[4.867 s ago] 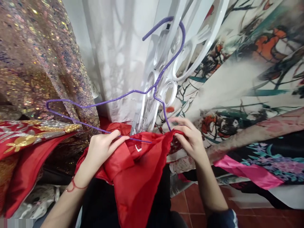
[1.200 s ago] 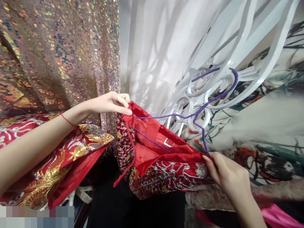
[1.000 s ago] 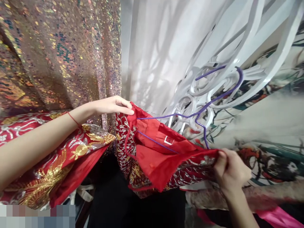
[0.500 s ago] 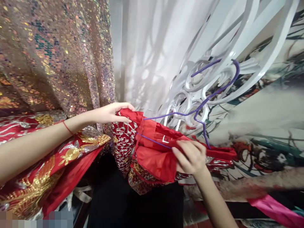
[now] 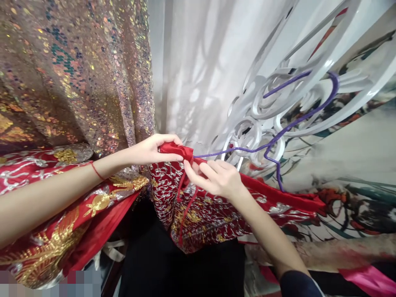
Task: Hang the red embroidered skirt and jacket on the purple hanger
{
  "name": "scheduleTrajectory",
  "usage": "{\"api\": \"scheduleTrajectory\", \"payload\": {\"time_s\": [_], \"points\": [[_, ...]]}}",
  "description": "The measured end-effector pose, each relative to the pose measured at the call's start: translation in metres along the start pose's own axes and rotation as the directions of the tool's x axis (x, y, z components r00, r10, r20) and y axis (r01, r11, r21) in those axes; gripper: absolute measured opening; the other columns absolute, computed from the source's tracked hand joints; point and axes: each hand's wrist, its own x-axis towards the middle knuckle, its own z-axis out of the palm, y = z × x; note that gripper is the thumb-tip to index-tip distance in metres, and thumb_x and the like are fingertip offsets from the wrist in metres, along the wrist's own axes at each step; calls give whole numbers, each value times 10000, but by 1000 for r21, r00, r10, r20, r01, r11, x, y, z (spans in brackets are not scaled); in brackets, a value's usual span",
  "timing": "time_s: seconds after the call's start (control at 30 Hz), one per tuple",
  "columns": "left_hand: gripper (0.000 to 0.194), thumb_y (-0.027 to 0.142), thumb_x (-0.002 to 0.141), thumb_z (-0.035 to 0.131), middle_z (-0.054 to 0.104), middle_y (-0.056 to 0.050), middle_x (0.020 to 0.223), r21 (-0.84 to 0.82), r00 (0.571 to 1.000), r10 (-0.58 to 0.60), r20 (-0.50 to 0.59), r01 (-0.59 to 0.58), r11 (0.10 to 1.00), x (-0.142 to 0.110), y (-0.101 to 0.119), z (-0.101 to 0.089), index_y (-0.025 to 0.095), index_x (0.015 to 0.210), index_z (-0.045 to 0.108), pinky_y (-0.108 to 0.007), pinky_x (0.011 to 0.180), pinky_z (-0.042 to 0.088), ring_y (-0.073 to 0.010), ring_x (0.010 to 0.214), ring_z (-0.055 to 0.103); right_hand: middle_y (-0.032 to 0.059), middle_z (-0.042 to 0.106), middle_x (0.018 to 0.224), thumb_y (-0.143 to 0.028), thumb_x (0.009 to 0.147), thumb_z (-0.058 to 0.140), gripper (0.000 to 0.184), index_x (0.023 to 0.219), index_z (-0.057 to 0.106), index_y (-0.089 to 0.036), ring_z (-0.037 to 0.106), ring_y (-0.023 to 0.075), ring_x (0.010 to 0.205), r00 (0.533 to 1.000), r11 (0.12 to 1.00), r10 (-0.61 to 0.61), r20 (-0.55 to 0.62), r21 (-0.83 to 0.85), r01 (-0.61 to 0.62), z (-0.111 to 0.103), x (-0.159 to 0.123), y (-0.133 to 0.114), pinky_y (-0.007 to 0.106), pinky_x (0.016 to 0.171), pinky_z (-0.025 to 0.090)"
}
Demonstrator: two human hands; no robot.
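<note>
A red garment with silver embroidery [image 5: 213, 214] hangs on a purple wire hanger [image 5: 278, 132], whose hook sits over white scrolled metalwork [image 5: 262, 111]. My left hand [image 5: 154, 149] is closed on the bunched red fabric at the garment's left shoulder. My right hand [image 5: 213, 178] reaches across just right of it, fingers pinched on the red fabric and a thin red strap at the same spot. The hanger's left end is hidden under the fabric.
A sequinned gold and pink fabric [image 5: 77, 70] hangs at the left. A red and gold embroidered garment [image 5: 62, 206] lies below it. White curtain [image 5: 201, 62] hangs behind. Floral printed fabric [image 5: 355, 165] and pink satin [image 5: 368, 278] fill the right side.
My right hand has moved left from the garment's right shoulder to the left shoulder beside my left hand. The garment's open top now lies flatter along the hanger, lining hidden.
</note>
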Motion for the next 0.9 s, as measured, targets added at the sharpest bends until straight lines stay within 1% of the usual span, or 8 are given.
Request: {"api": "scheduleTrajectory", "payload": {"time_s": [0.2, 0.27, 0.33, 0.47, 0.57, 0.63, 0.77, 0.9], "points": [[243, 362, 864, 703, 724, -33, 894, -56, 1000, -5, 25, 6, 998, 1, 0, 1, 157, 990, 675, -220, 679, 520, -108, 739, 639, -57, 559, 621, -80, 976, 551, 186, 1084, 685, -151, 453, 91, 536, 987, 991, -79, 141, 119, 63, -22, 14, 21, 262, 536, 352], [229, 353, 864, 698, 720, -26, 886, -61, 999, 4, 34, -2, 998, 2, 0, 1, 159, 983, 667, -219, 680, 517, -106, 734, 633, -39, 602, 669, -80, 990, 483, 211, 1038, 671, -163, 488, 93, 560, 954, 973, -5, 299, 223, -65, -37, 25, 22, 261, 559, 363], [229, 360, 860, 699, 701, -14, 849, -57, 999, 11, 36, -9, 998, 3, 2, 1, 157, 957, 656, -218, 672, 511, -105, 719, 619, -27, 622, 692, -89, 989, 422, 232, 1000, 641, -165, 518, 96, 576, 881, 915, 103, 462, 304, -266, -52, 40, 22, 261, 562, 364], [292, 425, 845, 713, 675, -7, 809, -55, 1000, 0, 24, 1, 998, 3, 2, 1, 155, 934, 648, -236, 674, 517, -123, 723, 612, -71, 544, 597, -186, 1020, 406, 164, 1031, 568, -166, 471, 79, 486, 743, 689, 168, 647, 462, -559, -65, 71, 28, 234, 499, 348], [319, 454, 830, 726, 671, -6, 789, -56, 1000, 10, 16, -9, 998, 2, -1, 0, 157, 921, 653, -236, 640, 509, -123, 693, 601, -76, 574, 650, -223, 1033, 424, 139, 1006, 556, -190, 531, 61, 546, 739, 547, 126, 661, 575, -608, -54, 88, 37, 206, 579, 438], [318, 459, 835, 728, 679, -15, 793, -47, 999, 33, 21, -32, 998, 2, -5, 0, 155, 894, 657, -239, 643, 514, -123, 689, 603, -52, 619, 747, -225, 1045, 384, 187, 1055, 564, -177, 597, 63, 635, 749, 513, 218, 626, 580, -633, -37, 93, 40, 230, 677, 502], [316, 443, 842, 742, 699, -31, 845, -16, 999, 33, 16, -32, 999, 1, -6, -2, 148, 920, 659, -247, 677, 532, -128, 726, 624, 49, 647, 927, -309, 1038, 436, 334, 1278, 505, -88, 689, 143, 821, 695, 537, 463, 551, 449, -714, 11, 86, 41, 341, 806, 558], [298, 417, 859, 726, 709, -35, 893, -44, 1000, 14, 17, -14, 999, 0, -3, -1, 145, 953, 651, -265, 736, 547, -135, 780, 647, 108, 656, 910, -344, 971, 590, 410, 1251, 550, -48, 698, 222, 849, 619, 581, 540, 570, 279, -764, 33, 75, 37, 413, 821, 566]]}}
